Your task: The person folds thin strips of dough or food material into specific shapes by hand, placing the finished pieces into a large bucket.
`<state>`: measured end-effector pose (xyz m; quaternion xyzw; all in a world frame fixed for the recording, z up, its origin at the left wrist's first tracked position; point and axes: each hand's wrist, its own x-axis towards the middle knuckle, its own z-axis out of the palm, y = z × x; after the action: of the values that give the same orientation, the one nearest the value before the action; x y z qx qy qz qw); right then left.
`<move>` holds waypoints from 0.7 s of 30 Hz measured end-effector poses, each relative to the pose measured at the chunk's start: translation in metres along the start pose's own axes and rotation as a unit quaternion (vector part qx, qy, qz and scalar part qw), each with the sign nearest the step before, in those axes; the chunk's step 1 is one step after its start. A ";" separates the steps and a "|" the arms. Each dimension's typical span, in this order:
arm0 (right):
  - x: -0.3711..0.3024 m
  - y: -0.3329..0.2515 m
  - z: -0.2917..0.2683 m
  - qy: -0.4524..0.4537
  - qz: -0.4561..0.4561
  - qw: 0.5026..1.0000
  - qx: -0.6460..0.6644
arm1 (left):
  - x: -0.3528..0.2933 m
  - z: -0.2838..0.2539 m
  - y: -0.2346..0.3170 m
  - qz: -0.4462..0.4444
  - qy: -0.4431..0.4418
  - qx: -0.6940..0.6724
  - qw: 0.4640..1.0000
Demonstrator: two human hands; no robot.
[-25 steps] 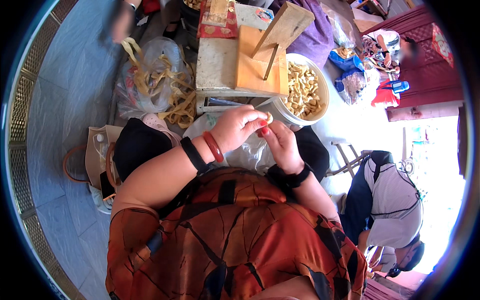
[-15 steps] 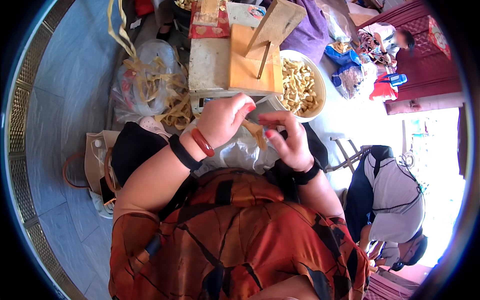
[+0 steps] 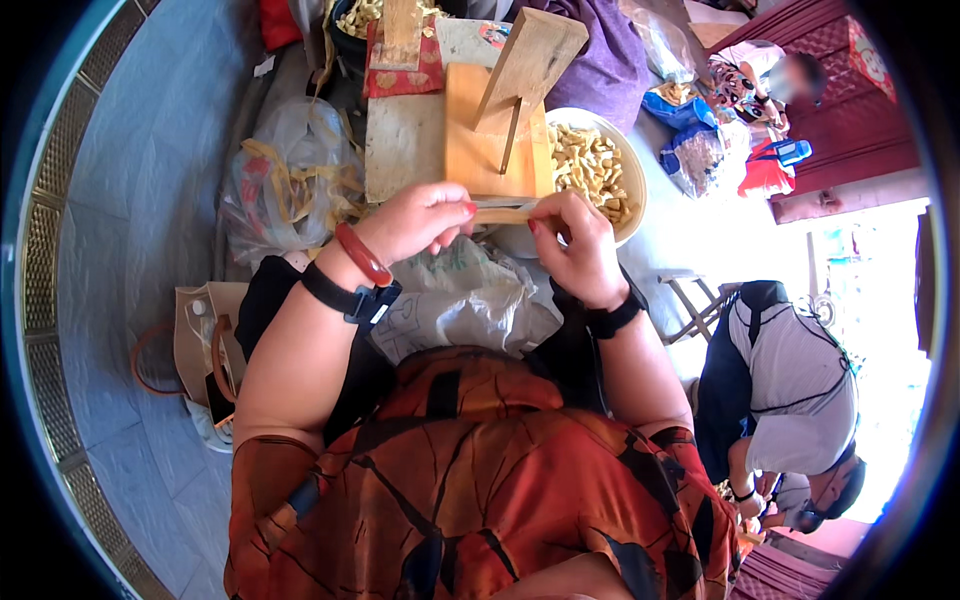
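From where I stand, the seated person's left hand [image 3: 425, 222] and right hand [image 3: 585, 250] hold a narrow, flat, tan strip [image 3: 503, 215] drawn out level between them — thumb and fingers pinched on it at either end, the right hand's remaining fingers loosely curled. The strip hangs just this side of a pale wooden board with an upright plank [image 3: 497, 182], above a crumpled whitish plastic sack [image 3: 460, 300]; beside the board, to the right, stands a round white plastic tub [image 3: 641, 190] holding small folded tan pieces [image 3: 583, 160].
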<state>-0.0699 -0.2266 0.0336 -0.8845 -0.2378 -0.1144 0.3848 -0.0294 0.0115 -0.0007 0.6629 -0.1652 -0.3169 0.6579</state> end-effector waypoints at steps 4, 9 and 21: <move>0.028 0.021 0.005 0.040 0.009 0.999 -0.008 | 0.023 0.004 0.013 0.070 0.134 0.064 0.986; 0.048 0.059 0.028 0.041 -0.022 0.995 -0.084 | 0.062 -0.004 -0.003 0.110 0.321 0.345 0.875; -0.019 -0.002 0.008 -0.011 -0.189 0.976 -0.105 | 0.006 0.043 -0.004 -0.049 -0.120 -0.114 0.985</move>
<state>-0.0873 -0.2265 0.0220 -0.8604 -0.3915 -0.1994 0.2581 -0.0535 -0.0246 -0.0033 0.5476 -0.1732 -0.4430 0.6884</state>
